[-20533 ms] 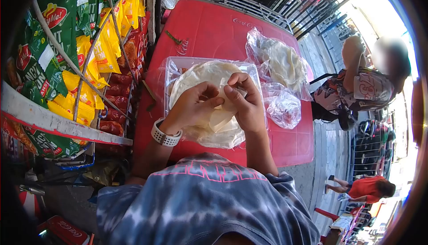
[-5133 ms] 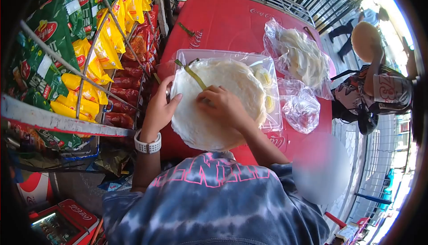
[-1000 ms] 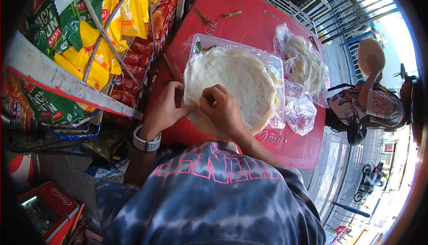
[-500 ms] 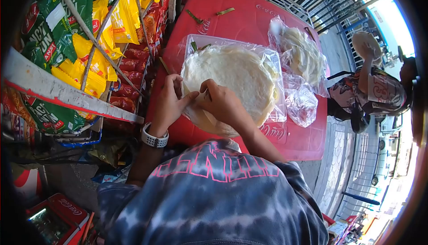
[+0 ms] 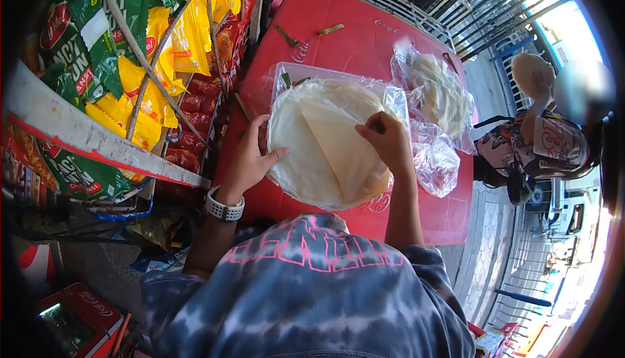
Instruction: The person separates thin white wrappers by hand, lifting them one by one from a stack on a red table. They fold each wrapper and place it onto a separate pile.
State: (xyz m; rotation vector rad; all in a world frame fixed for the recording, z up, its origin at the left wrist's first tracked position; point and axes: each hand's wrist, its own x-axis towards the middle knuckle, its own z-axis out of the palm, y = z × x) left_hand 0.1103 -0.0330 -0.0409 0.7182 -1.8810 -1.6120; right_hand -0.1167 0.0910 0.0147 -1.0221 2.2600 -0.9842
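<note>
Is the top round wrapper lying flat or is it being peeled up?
Peeled up. The right hand pinches the top wrapper, which is folded over the stack; the left hand presses on the stack's edge.

The left hand (image 5: pixel 250 159) lies flat with its fingers spread and thumb pointing right, a watch on its wrist. The right hand (image 5: pixel 388 142) is raised, its fingertips pinched together in a closed grip.

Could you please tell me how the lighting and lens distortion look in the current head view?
Head view: strong fisheye bends the red table and leaves dark vignetted corners; the upper right is blown out by sunlight; the stack of round wrappers and both hands are evenly lit and sharp.
</note>
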